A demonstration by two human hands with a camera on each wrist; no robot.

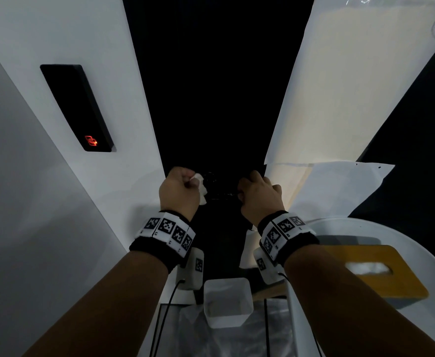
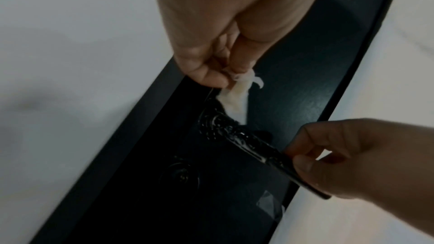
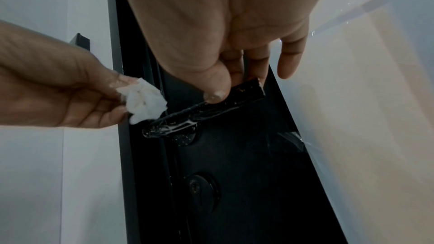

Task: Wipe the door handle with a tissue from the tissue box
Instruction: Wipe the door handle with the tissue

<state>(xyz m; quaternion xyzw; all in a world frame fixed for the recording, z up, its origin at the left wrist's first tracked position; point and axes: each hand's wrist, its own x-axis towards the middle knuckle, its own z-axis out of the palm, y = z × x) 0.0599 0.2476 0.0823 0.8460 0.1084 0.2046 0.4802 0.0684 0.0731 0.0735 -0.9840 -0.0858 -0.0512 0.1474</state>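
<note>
The left hand (image 3: pixel 70 96) is pinching a crumpled tissue (image 3: pixel 144 100) against the pivot end of the black lever door handle (image 3: pixel 206 110), while the right hand (image 3: pixel 223 34) is gripping its free end. The wiping step looks to be in hand; next the tissue likely needs drawing along the lever toward the right hand's thumb (image 3: pixel 217 90).

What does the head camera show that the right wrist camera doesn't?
Only the head view shows the yellow tissue box, the black card reader on the wall and the white bin. Only the right wrist view shows the keyhole under the door handle. Both show the left hand pinching the tissue and the right hand holding the handle.
</note>
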